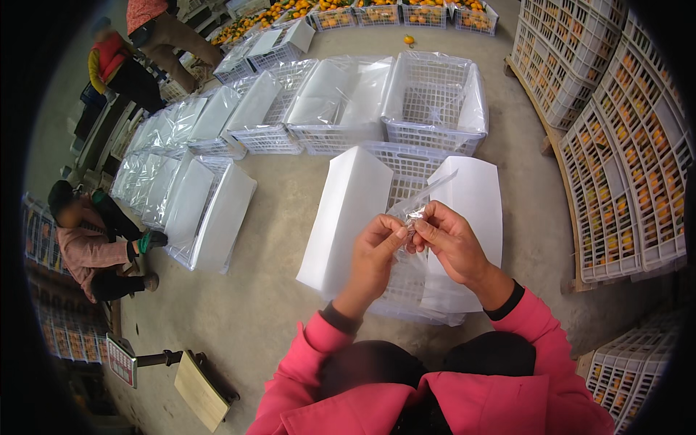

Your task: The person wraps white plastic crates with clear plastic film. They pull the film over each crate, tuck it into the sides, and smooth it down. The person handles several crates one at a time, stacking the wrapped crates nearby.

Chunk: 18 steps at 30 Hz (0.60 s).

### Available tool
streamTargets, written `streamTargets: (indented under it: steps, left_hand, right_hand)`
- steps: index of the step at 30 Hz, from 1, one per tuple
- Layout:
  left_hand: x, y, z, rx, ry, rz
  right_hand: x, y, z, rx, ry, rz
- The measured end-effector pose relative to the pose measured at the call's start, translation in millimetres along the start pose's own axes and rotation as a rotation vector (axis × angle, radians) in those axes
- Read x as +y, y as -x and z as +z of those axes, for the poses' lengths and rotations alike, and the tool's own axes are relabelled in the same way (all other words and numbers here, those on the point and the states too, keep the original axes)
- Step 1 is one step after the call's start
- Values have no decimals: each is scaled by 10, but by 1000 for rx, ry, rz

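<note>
My left hand [379,249] and my right hand [451,243] meet in front of me, fingertips pinched on the gathered edge of a clear plastic bag [415,214]. The bag's loose film hangs below and rises in a fold toward the right. Beneath my hands stands a white plastic crate [409,161] with a latticed floor. A white liner sheet [348,210] folds out over its left side, and another white sheet [475,203] covers its right side. Part of the crate is hidden by my hands and the film.
Lined crates [337,101] stand in a row ahead and curve left. Stacked crates of orange fruit [616,174] rise on a pallet at right. A scale [199,391] sits lower left. A seated person [94,246] works at left; two people stand beyond. One fruit [409,40] lies on the floor.
</note>
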<state>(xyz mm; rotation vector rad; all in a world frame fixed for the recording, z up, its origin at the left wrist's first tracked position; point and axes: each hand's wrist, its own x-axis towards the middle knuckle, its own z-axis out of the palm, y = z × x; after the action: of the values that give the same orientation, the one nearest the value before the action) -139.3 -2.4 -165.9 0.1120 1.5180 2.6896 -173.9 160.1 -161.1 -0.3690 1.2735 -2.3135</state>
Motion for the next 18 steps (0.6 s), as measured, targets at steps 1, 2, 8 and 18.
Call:
streamTargets:
  steps: [1,2,8,18]
  left_hand:
    - [-6,2,-10,10,3,8]
    - [-7,-1,-21,20,5,16]
    - [66,-12,-65,108,-117,-25]
    - [85,18,29,-110,-262,-80]
  right_hand:
    - [-2,-6,-6,-8,9,-28]
    - [-9,-12,-12,-28,23,-53]
    - [-158,-26,-87,230,34,-126]
    - [-67,9,8,104,276,-25]
